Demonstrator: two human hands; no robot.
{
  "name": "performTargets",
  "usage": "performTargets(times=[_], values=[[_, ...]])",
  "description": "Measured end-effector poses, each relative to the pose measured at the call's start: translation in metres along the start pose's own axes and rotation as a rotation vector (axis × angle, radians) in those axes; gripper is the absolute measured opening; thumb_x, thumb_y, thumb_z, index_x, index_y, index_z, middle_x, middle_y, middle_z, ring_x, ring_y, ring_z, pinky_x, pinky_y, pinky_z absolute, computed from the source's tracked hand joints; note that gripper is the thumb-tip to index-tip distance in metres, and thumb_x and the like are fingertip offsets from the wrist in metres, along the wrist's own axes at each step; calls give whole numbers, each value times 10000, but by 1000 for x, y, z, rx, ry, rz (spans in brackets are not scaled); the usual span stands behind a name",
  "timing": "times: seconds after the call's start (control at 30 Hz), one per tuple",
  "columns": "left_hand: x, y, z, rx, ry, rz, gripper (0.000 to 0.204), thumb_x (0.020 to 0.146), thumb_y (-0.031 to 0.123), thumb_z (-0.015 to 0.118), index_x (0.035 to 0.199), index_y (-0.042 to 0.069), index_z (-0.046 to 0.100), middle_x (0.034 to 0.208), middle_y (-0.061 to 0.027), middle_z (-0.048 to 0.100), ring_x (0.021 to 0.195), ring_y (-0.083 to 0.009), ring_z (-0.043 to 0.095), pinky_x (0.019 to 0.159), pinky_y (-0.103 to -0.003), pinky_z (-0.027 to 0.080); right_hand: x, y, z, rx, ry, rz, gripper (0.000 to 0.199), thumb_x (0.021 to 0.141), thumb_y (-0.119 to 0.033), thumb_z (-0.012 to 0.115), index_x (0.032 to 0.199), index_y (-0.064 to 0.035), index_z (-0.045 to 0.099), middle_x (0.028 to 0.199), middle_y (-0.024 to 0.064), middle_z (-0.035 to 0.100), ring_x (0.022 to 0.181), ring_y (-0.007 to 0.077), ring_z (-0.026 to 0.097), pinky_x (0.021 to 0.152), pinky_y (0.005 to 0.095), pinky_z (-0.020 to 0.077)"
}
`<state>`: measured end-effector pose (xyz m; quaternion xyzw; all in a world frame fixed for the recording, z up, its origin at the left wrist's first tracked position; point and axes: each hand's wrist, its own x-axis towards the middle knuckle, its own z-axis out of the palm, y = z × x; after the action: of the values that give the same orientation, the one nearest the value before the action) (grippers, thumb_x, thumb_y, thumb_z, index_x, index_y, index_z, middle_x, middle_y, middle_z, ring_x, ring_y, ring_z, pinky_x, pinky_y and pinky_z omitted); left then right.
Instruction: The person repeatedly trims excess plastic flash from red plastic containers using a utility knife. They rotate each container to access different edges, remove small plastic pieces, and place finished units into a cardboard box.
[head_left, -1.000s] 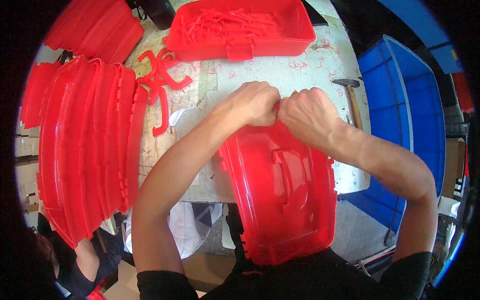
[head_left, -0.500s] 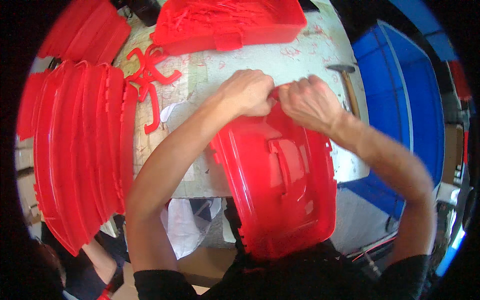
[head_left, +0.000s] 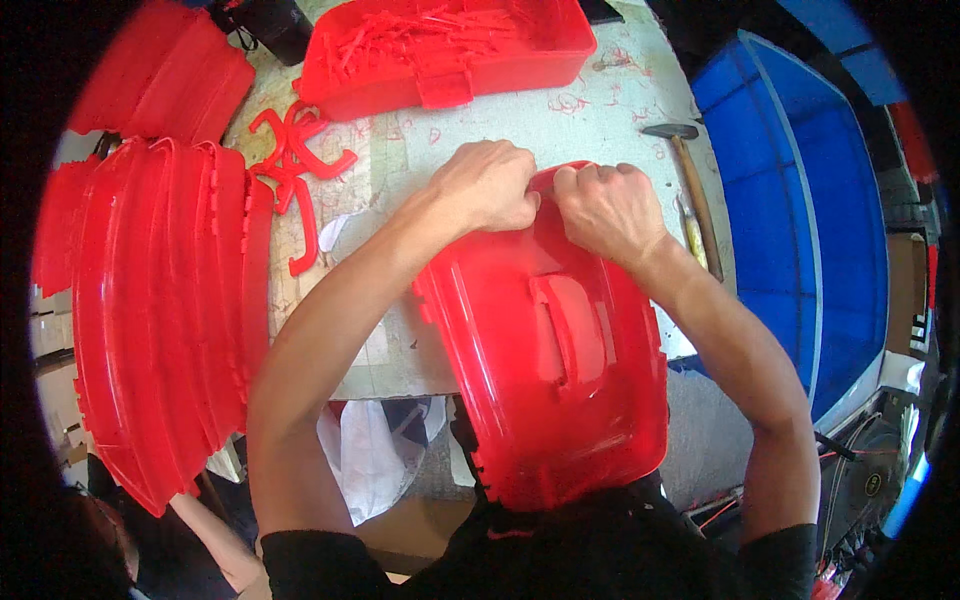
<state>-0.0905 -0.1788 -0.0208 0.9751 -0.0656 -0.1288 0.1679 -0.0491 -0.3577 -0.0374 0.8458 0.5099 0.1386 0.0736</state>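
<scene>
A glossy red plastic lid (head_left: pixel 510 370) with a raised handle-like part in its middle slants from the table's front edge down against my body. My left hand (head_left: pixel 488 188) is closed at the lid's far edge, left of its middle. Right beside it, my right hand (head_left: pixel 612 212) is curled over the same edge, knuckles up. Between the two hands a bit of the red rim shows. Whatever small piece the fingertips may pinch there is hidden. Nearest to my left forearm lie several loose red hook-shaped handles (head_left: pixel 306 225) on the table.
A red bin (head_left: pixel 445 85) of thin red plastic strips stands at the table's back. Stacked red plastic shells (head_left: pixel 165 310) rise at the left. A hammer (head_left: pixel 694 190) lies at the right, before a blue crate (head_left: pixel 760 190). Another person's arm (head_left: pixel 215 535) shows at lower left.
My right hand has dropped slightly and its elbow has come inward. More of the lid's far rim shows between my hands. The lid keeps nearly the same place.
</scene>
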Motion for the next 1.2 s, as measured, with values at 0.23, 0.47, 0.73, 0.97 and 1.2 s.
performTargets(times=[0.23,0.47,0.73,0.97,1.2], values=[[-2,-4,-2,-8,-7,9,364,790,327,727,844,-32,724,862,-283,687,868,-439,684,782,-496,552,-5,3,-2,37,11,-53,137,869,-173,613,782,-75,652,687,118,703,614,229,716,564,347,558],[-4,-2,1,-35,13,-18,353,790,328,729,812,-25,726,845,-299,676,861,-462,672,772,-511,544,10,11,-27,223,-334,27,275,947,-237,590,794,-54,728,767,170,725,694,296,735,594,407,577],[0,-2,1,-48,13,-30,283,756,246,698,776,-36,711,815,-302,664,822,-466,669,740,-516,543,12,4,-25,150,-234,-27,176,886,-163,625,770,-113,747,761,127,731,695,253,736,595,402,573],[2,-3,5,-24,40,-1,181,726,142,628,763,-9,720,822,-272,672,857,-433,675,767,-504,550,21,5,-31,-246,-175,-471,139,853,-151,662,731,-151,729,742,3,725,678,143,702,566,318,508],[4,-8,13,-57,117,26,262,710,215,675,717,-47,684,749,-298,642,772,-464,659,696,-513,535,16,5,-11,-126,-149,-177,140,842,-152,658,720,-143,727,714,25,722,659,167,718,559,329,542]])
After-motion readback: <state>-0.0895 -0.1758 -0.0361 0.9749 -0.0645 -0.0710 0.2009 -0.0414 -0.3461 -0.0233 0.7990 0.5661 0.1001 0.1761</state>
